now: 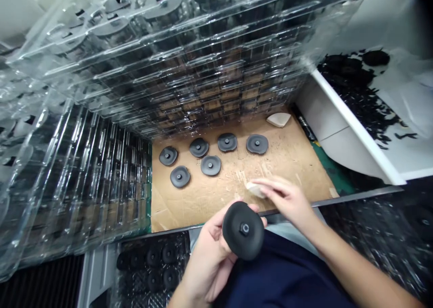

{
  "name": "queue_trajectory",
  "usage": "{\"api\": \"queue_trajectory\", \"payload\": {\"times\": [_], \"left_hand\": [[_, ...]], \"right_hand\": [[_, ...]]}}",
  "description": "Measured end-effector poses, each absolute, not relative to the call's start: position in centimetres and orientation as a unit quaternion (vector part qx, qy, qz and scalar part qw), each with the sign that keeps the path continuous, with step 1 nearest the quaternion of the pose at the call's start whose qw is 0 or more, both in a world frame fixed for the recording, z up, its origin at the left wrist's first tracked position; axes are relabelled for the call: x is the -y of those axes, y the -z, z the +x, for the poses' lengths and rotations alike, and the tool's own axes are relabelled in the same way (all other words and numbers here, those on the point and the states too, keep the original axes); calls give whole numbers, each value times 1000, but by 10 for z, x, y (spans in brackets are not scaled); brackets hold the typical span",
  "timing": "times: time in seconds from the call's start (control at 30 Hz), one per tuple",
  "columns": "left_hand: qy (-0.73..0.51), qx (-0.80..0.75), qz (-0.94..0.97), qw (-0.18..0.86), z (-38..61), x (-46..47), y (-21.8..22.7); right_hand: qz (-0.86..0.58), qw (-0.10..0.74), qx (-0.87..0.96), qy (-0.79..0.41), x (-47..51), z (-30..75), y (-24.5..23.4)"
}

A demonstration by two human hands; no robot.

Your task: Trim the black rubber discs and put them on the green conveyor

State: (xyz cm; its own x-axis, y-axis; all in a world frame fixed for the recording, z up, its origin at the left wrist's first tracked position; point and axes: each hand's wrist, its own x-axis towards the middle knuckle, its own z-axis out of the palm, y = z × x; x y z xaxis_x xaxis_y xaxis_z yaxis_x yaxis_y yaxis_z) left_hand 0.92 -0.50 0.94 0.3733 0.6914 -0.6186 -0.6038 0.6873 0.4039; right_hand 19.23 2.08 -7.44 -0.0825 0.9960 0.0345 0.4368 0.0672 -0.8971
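Observation:
My left hand (211,249) is closed around the edge of a black rubber-like disc (237,242), held tilted with its raised centre hub facing up. Just to the right, my right hand (291,199) pinches a small white pad (254,190) between thumb and fingers, a little above the cardboard sheet (287,163). The pad and the disc are apart. Several similar dark discs lie hub up on the cardboard, among them a disc (210,165) nearest the middle and another disc (257,144) at the right. A second white pad (278,119) rests at the cardboard's far right corner.
Tall stacks of clear plastic trays (203,69) wall in the back and left. On the right, a white bin (358,132) holds many small black parts. A black marker-like tool (302,122) lies beside it. A tray of dark discs (154,267) sits at lower left.

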Motion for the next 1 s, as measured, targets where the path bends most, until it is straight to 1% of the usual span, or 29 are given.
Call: {"api": "queue_trajectory", "payload": {"times": [0.1,0.17,0.27,0.3,0.37,0.4,0.43,0.5,0.53,0.57,0.63,0.7,0.73,0.83,0.9,1.0], "left_hand": [[-407,-394,57,822,7,5,-1],[-414,-391,56,820,8,5,1],[-423,-400,68,810,10,5,3],[-427,-407,75,804,10,5,3],[-431,-418,82,796,8,5,6],[-431,-427,81,791,6,5,7],[-431,-438,80,785,4,4,8],[-438,-461,79,767,1,3,9],[-437,-471,83,762,1,2,8],[-433,-475,88,761,2,1,7],[-418,-470,98,772,6,1,3],[-399,-466,104,783,11,3,-1],[-388,-465,102,789,13,5,-2],[-341,-446,83,823,19,12,0],[-333,-429,72,837,21,13,2],[-372,-433,62,818,19,8,1]], "right_hand": [[-557,332,657,-384,-9,191,82],[-563,333,655,-379,-12,186,66],[-570,386,641,-340,-21,173,22],[-551,422,651,-307,-22,167,6],[-471,460,704,-267,-20,156,-19],[-432,457,726,-278,-18,152,-28],[-403,434,742,-313,-16,149,-33],[-380,368,752,-392,-15,146,-37],[-383,346,755,-405,-17,146,-37],[-396,347,757,-387,-18,145,-36],[-416,399,759,-303,-22,144,-33],[-392,442,761,-268,-24,145,-31],[-366,441,768,-286,-24,147,-30],[-325,381,780,-376,-20,155,-31],[-344,362,779,-378,-16,160,-33],[-335,391,785,-345,-13,165,-38]]}}
